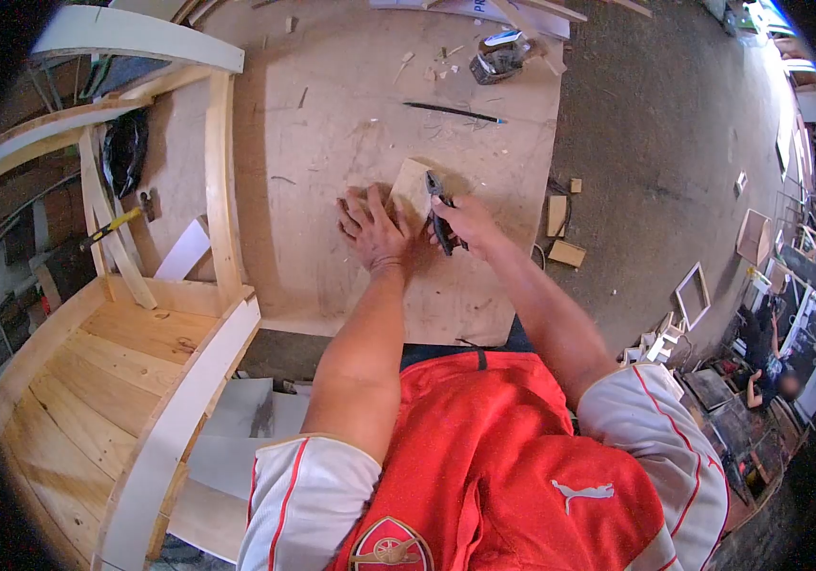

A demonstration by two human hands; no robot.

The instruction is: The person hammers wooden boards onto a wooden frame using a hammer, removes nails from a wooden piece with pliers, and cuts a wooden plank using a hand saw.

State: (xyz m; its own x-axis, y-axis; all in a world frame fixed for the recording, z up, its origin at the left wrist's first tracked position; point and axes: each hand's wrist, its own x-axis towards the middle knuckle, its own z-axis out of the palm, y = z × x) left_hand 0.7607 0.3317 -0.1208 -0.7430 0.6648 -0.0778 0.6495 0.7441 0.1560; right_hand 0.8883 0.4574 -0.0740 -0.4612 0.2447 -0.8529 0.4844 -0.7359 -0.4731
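A small pale wood block (411, 183) lies on the worktable (322, 276) in front of me. My left hand (373, 226) rests at its left side, fingers spread over the board and touching or very near the block. Black-handled pliers (440, 226) are gripped in my right hand (466, 225). Their metal jaws point away from me and lie over the block's right edge. Whether the jaws hold anything is too small to tell. Beyond the hands lies a dark pencil-like stick (454, 112) with a blue end.
A curved wooden frame (225, 190) stands along the left, with a yellow-handled hammer (115, 226) on it. A clear plastic bottle (501, 59) lies at the table's far right. Wood offcuts (567, 253) are on the floor right of the table. A person (768, 376) is at the far right.
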